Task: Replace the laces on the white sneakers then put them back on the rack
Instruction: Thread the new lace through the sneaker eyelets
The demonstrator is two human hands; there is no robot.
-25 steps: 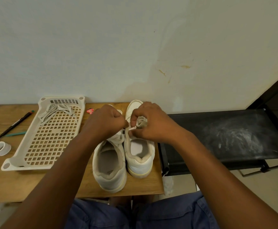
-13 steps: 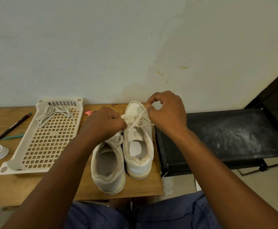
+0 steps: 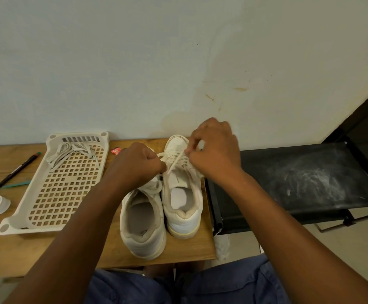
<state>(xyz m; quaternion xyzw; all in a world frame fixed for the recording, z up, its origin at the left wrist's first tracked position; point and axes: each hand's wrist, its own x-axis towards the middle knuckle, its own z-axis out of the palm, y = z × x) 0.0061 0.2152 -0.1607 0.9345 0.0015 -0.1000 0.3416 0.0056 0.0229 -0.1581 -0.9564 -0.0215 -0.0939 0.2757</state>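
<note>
Table (image 3: 14,249): wooden, against a pale stained wall (image 3: 178,62).
Tray (image 3: 18,224): nine o'clock, loose laces (image 3: 69,152) inside.
Left hand (image 3: 134,165): fingers curled, pinching a lace.
Sneakers (image 3: 143,224): centre (side by side).
Right hand (image 3: 215,150): pinching the lace (image 3: 175,164) taut.
Rack (image 3: 310,178): three o'clock, black, dusty.

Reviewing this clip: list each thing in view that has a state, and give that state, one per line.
Right sneaker: upright on the table, partly laced.
Lace: pulled taut, one end in each hand.
Left hand: grips one lace end.
Right hand: pinches the other end.
Left sneaker: upright, beside the right one.
Old laces: loose in the tray.
Rack: dusty, no shoes on it.
</note>
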